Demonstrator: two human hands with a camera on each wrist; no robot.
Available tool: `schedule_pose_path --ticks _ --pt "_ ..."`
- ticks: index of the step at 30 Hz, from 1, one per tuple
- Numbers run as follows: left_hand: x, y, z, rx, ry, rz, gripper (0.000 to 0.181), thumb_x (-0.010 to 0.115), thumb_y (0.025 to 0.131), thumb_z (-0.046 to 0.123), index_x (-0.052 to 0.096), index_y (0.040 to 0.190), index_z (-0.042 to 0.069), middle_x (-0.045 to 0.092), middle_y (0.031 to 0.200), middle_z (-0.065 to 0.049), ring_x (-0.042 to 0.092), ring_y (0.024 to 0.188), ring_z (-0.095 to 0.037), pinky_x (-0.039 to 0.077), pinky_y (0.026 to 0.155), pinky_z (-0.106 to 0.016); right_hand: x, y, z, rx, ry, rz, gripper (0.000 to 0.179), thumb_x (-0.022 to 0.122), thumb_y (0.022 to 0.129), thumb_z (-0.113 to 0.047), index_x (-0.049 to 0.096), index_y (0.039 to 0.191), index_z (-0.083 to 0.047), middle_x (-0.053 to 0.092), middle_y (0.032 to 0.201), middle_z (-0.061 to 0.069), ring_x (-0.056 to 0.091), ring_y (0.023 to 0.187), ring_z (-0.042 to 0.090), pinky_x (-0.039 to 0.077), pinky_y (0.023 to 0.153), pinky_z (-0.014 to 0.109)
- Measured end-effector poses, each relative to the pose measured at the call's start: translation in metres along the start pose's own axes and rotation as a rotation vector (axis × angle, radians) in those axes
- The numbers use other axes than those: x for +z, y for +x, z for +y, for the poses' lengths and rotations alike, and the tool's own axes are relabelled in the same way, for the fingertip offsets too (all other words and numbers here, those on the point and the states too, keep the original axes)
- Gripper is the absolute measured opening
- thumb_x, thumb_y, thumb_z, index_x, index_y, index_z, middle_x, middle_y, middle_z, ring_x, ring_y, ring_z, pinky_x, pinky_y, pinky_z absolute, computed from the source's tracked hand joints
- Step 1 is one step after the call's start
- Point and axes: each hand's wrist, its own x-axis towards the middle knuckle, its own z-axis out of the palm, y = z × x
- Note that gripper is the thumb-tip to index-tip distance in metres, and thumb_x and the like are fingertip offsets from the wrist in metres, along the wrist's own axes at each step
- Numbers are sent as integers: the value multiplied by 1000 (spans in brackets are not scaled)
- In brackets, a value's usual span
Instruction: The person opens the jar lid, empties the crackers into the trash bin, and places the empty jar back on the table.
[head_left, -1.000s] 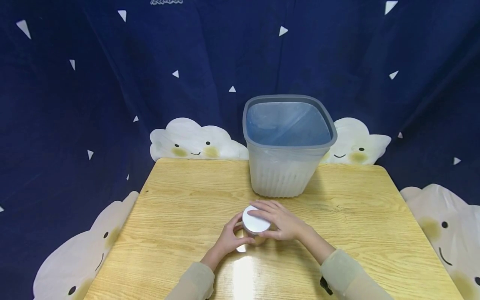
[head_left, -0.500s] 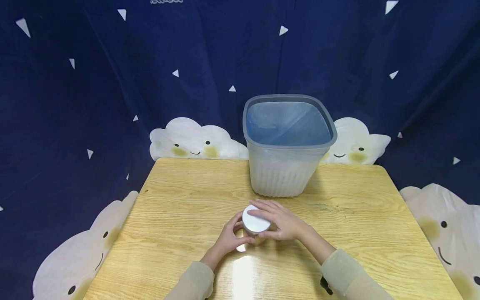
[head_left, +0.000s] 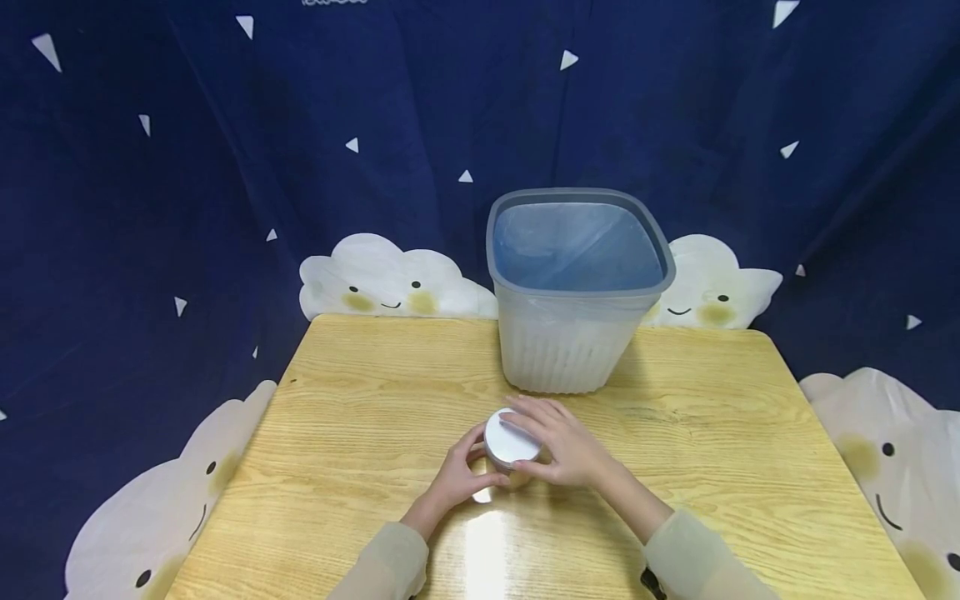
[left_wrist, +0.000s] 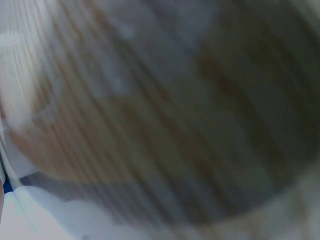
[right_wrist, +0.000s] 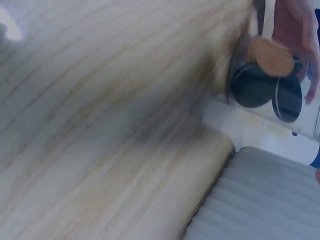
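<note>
A clear jar (right_wrist: 265,97) with a round white lid (head_left: 510,440) stands upright on the wooden table. Through its wall, in the right wrist view, several round flat pieces show, dark ones and a tan one. My left hand (head_left: 455,479) grips the jar's side from the left, thumb in front and fingers behind. From the right, my right hand (head_left: 564,446) holds the lid, with its thumb at the near rim and fingers spread across the top and far edge. The left wrist view is a blurred close-up of wood grain and shadow.
Just behind the jar stands a tall, translucent ribbed bin (head_left: 570,342) with a grey rim, its ribbed side also close in the right wrist view. The table (head_left: 375,400) ends at a dark blue curtain (head_left: 420,100) printed with clouds and white triangles.
My right hand has turned slightly on the lid, its fingers sliding a little to the right and up. The left hand, jar and bin stay put.
</note>
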Motion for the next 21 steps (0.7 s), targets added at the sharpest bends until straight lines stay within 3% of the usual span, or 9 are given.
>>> schedule_pose_path --ticks 7,21 --pt "0 0 1 -12 1 11 80 79 69 9 36 137 5 44 135 -13 43 121 -28 42 98 -39 5 -2 -13 103 -82 117 65 55 80 -56 48 131 -16 46 135 8 43 122 28 35 100 47" --pt "2 -2 -1 34 29 43 80 79 69 8 36 136 0 45 131 -19 45 116 -32 45 95 -40 17 -6 -35 362 -118 139 74 53 75 -67 46 132 -20 48 130 12 44 119 28 37 96 51"
